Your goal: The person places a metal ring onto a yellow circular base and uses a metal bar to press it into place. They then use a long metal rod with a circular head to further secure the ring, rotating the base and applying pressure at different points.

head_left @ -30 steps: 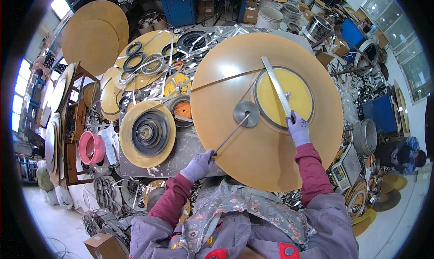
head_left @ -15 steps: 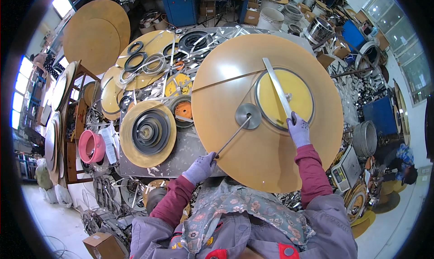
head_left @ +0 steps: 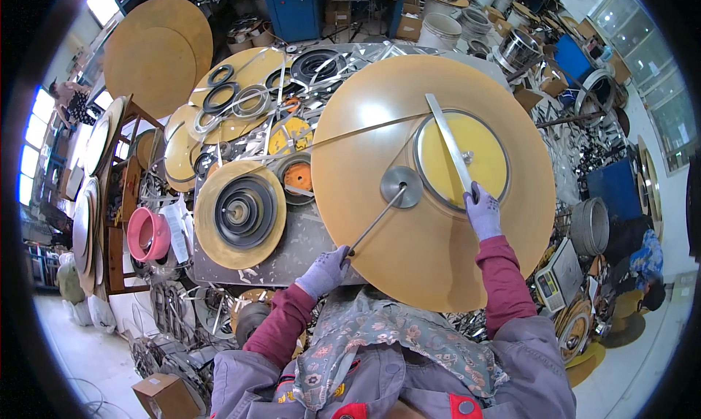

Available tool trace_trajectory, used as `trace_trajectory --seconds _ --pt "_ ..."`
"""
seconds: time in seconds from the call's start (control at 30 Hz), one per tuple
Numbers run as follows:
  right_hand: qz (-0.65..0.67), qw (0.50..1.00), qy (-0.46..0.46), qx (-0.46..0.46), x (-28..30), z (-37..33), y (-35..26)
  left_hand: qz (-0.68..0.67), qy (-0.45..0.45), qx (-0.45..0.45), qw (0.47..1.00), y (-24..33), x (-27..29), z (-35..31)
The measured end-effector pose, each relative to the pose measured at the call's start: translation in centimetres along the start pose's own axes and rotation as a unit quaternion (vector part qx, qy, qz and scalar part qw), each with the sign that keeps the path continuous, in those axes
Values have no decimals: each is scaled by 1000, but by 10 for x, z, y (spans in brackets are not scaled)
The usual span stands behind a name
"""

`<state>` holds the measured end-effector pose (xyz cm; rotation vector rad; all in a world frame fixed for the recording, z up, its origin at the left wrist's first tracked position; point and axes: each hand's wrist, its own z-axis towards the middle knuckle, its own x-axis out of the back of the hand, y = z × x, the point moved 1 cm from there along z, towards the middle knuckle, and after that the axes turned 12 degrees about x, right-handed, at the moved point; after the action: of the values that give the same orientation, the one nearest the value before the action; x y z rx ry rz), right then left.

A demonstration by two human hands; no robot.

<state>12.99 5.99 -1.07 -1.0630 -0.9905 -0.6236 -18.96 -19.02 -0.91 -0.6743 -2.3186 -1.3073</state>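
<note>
A wide tan disc point(head_left: 365, 170) takes up the right of the table, with a yellow round plate point(head_left: 445, 160) ringed in dark metal on it. My gloved right hand point(head_left: 483, 211) grips the near end of a flat metal bar point(head_left: 447, 138), which lies slantwise across the yellow plate. My gloved left hand point(head_left: 326, 271) is closed round the near end of a thin metal rod point(head_left: 376, 223); its far end meets the centre of a small grey disc point(head_left: 401, 187) on the tan disc. A narrow metal strip point(head_left: 365, 129) runs from the left to the ringed plate.
Left of the tan disc, a smaller disc point(head_left: 207, 233) carries a coil of dark strip point(head_left: 257, 233). Black rings point(head_left: 219, 97) and loose strips lie behind it. A pink tub point(head_left: 159, 236) stands at the table's left edge. A scale-like device point(head_left: 549, 286) is at the right.
Both hands keep nearly the same place and hold on the bar and the rod. The whole view shifts very slightly. At the far left, a person in the background has changed posture.
</note>
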Motion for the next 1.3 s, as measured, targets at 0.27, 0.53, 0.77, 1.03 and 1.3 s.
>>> trace_trajectory --seconds 0.27,0.53,0.77,1.03,1.3 --pt "5 1000 -18 -14 4 1 -5 5 16 -14 1000 -3 1 2" --pt "1 1000 -21 -3 10 1 -16 32 16 -19 999 -3 -1 5" --pt "-4 999 -34 1 15 -1 -11 41 38 -21 998 -6 -5 8" --pt "24 998 -54 -33 17 -3 -7 31 26 -40 998 -4 -12 5" --pt "-2 999 -52 -3 30 -19 -11 28 21 -18 999 3 -17 4"
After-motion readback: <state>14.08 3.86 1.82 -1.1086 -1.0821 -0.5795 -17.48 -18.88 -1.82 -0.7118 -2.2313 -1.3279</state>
